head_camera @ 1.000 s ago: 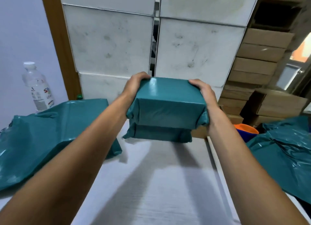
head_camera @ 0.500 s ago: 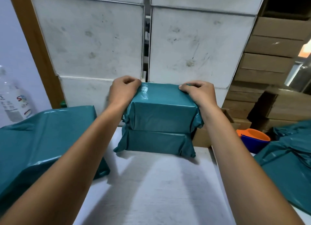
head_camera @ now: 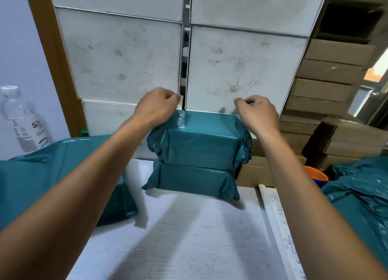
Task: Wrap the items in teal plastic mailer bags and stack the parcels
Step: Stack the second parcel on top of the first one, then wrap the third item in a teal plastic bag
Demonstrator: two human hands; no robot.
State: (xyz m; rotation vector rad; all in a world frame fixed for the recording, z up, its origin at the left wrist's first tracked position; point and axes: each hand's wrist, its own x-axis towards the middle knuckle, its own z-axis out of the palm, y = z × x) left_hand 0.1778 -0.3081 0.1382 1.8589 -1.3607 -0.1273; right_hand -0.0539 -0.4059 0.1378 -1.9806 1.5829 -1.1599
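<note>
Since the frame 0.5 s ago, both hands have lifted off the upper parcel's far corners and now hover just above them, in front of the white boxes. Those stacked white boxes fill the background, with brown cartons piled to their right. The white tabletop carries a heap of teal mailer bags on the left and another teal heap on the right. At the table's far edge, 2 parcels form a stack: the upper parcel lies squarely on the lower parcel. The left hand and right hand both have loosely curled fingers and grasp nothing. A clear water bottle stands at far left, and an orange-rimmed cup peeks out at right.
</note>
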